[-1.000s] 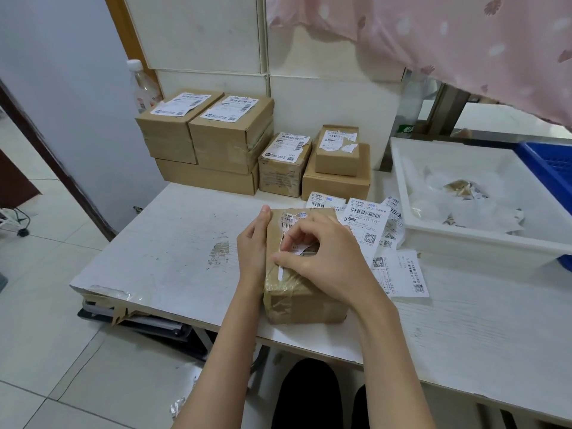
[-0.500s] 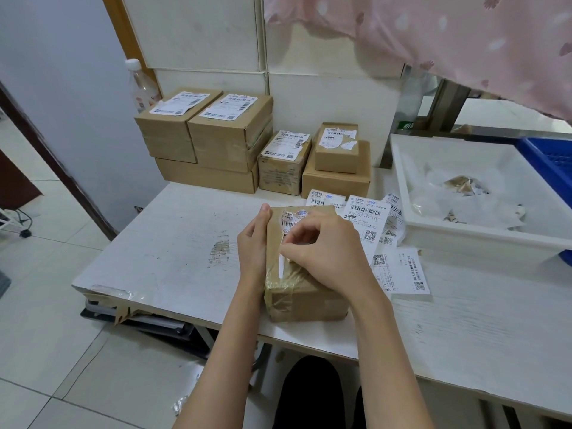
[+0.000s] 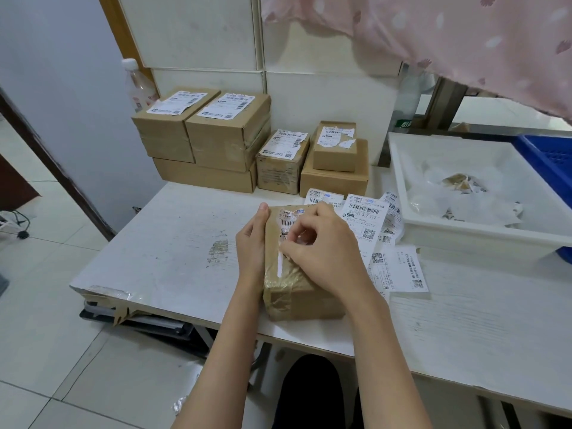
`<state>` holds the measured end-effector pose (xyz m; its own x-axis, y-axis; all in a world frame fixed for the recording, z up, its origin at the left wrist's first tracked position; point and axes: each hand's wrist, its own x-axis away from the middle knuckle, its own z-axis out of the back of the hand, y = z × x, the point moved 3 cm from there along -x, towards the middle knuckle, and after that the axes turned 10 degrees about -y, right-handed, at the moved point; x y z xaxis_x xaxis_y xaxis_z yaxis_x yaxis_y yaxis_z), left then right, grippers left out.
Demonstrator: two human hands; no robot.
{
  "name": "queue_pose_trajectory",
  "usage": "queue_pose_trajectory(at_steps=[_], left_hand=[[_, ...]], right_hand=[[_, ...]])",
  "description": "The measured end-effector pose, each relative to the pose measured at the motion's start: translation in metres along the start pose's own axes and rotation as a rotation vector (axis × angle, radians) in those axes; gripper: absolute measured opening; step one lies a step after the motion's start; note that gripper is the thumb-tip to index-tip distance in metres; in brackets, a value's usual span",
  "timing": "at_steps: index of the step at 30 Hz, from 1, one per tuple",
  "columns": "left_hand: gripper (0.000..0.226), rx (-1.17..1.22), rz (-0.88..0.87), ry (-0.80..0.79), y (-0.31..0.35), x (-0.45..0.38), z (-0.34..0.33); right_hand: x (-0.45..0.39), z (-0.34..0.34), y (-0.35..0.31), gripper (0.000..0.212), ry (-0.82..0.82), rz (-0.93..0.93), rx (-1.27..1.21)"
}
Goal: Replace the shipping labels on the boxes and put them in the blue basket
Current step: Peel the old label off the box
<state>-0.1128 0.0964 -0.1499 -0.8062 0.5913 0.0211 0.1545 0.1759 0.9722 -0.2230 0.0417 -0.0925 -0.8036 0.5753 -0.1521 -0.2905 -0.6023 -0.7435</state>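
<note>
A taped brown cardboard box (image 3: 297, 292) lies on the white table (image 3: 173, 243) in front of me. A partly torn shipping label (image 3: 288, 218) clings to its top. My left hand (image 3: 252, 243) rests flat against the box's left side, steadying it. My right hand (image 3: 322, 252) lies over the box top, its thumb and forefinger pinching the label's torn edge. Loose new labels (image 3: 365, 218) are spread just right of the box. A corner of the blue basket (image 3: 548, 162) shows at the far right edge.
Several labelled cardboard boxes (image 3: 229, 131) are stacked at the back of the table against the wall. A white tray (image 3: 476, 236) holding crumpled label scraps sits at the right. A plastic bottle (image 3: 139, 85) stands behind the stack. Pink cloth (image 3: 433, 41) hangs overhead.
My right hand's fingers have shifted slightly up and back along the box top while picking at the label. The left hand and the box have stayed put.
</note>
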Motion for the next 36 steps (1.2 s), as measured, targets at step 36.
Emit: queue_pose_trajectory(at_steps=[36], left_hand=[[0.038,0.035,-0.013,0.010,0.005,0.003,-0.003]], right_hand=[[-0.006,-0.003,0.007,0.018,0.037,-0.098,-0.046]])
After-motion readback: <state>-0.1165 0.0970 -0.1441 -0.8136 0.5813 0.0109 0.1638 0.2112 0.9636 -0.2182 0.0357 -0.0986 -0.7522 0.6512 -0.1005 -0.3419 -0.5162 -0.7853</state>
